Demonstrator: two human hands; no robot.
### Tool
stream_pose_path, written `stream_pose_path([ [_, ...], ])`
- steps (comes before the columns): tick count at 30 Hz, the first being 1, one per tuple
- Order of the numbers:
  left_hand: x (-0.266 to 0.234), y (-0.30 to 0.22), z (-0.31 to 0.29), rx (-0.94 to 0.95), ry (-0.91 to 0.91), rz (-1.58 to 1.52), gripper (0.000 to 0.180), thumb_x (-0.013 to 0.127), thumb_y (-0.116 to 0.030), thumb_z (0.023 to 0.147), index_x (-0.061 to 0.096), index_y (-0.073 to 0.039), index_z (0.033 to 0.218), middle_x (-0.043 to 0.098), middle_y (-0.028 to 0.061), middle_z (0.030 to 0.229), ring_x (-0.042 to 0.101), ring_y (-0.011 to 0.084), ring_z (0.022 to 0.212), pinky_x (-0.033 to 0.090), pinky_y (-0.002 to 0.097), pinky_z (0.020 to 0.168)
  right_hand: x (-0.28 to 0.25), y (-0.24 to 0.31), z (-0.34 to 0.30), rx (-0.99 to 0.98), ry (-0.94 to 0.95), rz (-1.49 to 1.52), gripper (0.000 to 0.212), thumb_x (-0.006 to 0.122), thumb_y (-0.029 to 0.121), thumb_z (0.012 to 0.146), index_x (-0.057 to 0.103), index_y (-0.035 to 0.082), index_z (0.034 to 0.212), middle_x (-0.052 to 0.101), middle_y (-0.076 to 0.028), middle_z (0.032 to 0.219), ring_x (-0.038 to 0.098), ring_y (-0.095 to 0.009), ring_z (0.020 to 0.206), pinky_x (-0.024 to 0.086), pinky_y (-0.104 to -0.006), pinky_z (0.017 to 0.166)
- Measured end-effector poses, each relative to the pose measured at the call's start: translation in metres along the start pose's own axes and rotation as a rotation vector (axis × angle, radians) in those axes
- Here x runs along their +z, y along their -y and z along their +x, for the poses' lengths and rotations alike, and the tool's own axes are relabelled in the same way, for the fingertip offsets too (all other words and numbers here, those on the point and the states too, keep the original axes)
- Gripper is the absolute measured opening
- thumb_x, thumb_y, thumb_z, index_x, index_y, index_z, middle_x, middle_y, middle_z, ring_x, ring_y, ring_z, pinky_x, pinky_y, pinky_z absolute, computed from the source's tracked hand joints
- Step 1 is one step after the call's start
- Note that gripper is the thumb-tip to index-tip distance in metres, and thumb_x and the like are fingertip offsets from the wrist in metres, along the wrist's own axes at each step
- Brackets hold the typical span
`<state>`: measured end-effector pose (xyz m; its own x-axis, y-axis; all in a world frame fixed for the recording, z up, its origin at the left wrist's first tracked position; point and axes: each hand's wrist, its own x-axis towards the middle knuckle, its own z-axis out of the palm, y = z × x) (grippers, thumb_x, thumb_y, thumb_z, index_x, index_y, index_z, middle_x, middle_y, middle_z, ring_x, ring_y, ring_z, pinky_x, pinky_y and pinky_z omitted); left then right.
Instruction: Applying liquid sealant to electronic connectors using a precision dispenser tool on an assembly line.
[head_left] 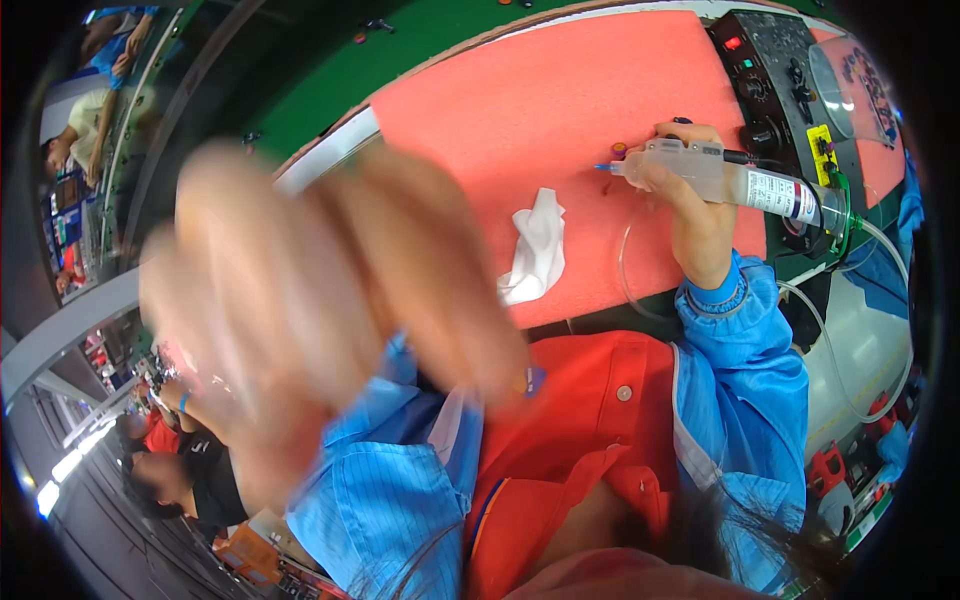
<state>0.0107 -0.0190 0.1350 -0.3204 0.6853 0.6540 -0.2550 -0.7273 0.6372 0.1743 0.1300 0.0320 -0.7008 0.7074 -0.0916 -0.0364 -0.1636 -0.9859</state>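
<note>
A blue-tipped, translucent plastic syringe (710, 175) stands out over a salmon-pink rectangular mat (600, 80), with crumpled white tissue (538, 250) on it, a box-shaped black controller (765, 75) beside it, a blue pinstriped fabric sleeve (390, 510) near it.

Syringe (738, 183): smooth, translucent plastic. Tube (888, 239): glossy, clear plastic. Mat (570, 100): matt, foam-like. Wipe (538, 245): matt, creased, paper or cloth, indeterminable. Sleeves (750, 340): wrinkled woven cloth.

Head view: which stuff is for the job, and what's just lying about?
Seems for the job:
syringe, in the right hand
tube, joined to it
pink mat, underneath

Maybe just lying about:
tissue, on the mat
dark bits, beyond the mat
</note>
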Motion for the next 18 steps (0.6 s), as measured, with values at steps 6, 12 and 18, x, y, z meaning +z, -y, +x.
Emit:
stream_pose_path([
  [6,-0.039,0.012,0.015,0.027,0.005,0.04,0.013,0.059,-0.017,0.077,0.053,-0.006,0.076,0.05,0.0059,0.08,0.058,0.0199,0.066,0.039,0.032,0.076,0.001,-0.002,0.0,-0.046,0.012,-0.017,0.036,0.061,0.008,0.074,0.044,0.0,0.104,0.06,-0.012,0.084,0.059,-0.015,0.073,0.044,-0.0229,0.057],
  [12,-0.028,0.034,0.015,0.024,0.011,0.035,0.014,0.059,-0.018,0.078,0.053,-0.006,0.074,0.051,0.0068,0.08,0.058,0.0199,0.066,0.039,0.0317,0.073,0.001,0.0,0.0,-0.008,0.019,0.009,0.036,0.063,0.007,0.074,0.044,0.0,0.104,0.061,-0.013,0.084,0.06,-0.016,0.074,0.044,-0.023,0.059],
  [18,-0.031,0.026,0.007,0.023,0.012,0.016,0.015,0.058,-0.018,0.078,0.053,-0.005,0.073,0.051,0.0078,0.081,0.057,0.0199,0.066,0.04,0.0314,0.071,0.001,-0.001,0.0,-0.001,-0.012,-0.036,0.037,0.061,0.014,0.074,0.044,0.0,0.105,0.059,-0.013,0.085,0.056,-0.014,0.07,0.04,-0.022,0.054],
])
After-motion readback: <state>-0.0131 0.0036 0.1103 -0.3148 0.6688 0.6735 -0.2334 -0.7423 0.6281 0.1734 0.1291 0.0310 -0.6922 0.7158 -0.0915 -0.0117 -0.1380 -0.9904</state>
